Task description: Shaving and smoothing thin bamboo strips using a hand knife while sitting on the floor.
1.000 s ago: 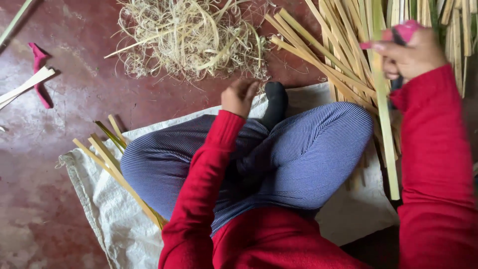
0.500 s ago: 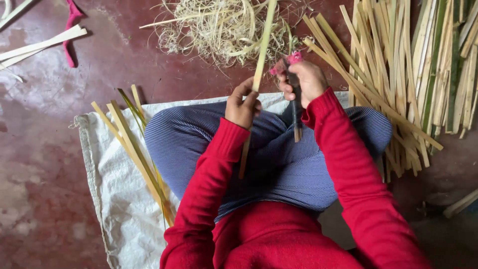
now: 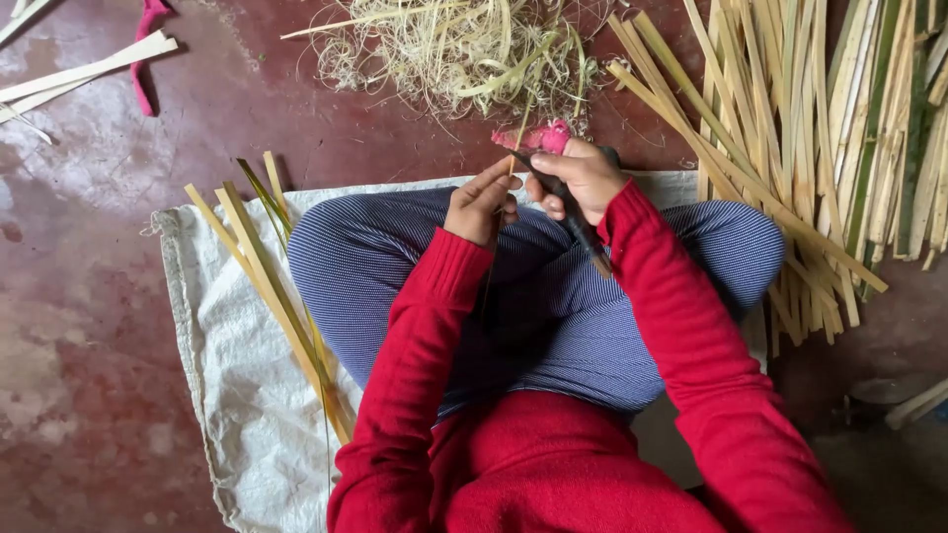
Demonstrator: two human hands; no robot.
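**Head view: bamboo splitting, seated on the floor**

Item 1. My left hand (image 3: 481, 204) sits above my left knee, fingers pinched together on a thin bamboo strip (image 3: 513, 158). The strip is seen nearly end-on, so only a short pale length shows above my fingertips, pointing towards the shavings.

Item 2. My right hand (image 3: 583, 178) is just beside the left, fist closed around a knife (image 3: 571, 219). Its dark blade runs down and out below my wrist, over my lap; a pink cloth-wrapped handle end (image 3: 538, 137) sticks out above my knuckles. Whether the blade touches the strip I cannot tell.

Item 3. My legs, in blue striped trousers (image 3: 553, 316), are crossed on a white woven sack (image 3: 227, 365) spread over the red floor (image 3: 89, 296). Both sleeves are red.

Item 4. A small bundle of split bamboo slats (image 3: 272, 286) lies on the sack to my left, slanting from the sack's upper edge down towards my hip.

Item 5. A large pile of bamboo slats (image 3: 820, 148), pale and green, lies on the floor to my right, some overlapping the sack's edge.

Item 6. A heap of curly bamboo shavings (image 3: 454, 49) lies on the floor just beyond my hands.

Item 7. At upper left, well apart: a few flat slats (image 3: 89, 69) and a pink cloth scrap (image 3: 146, 59).
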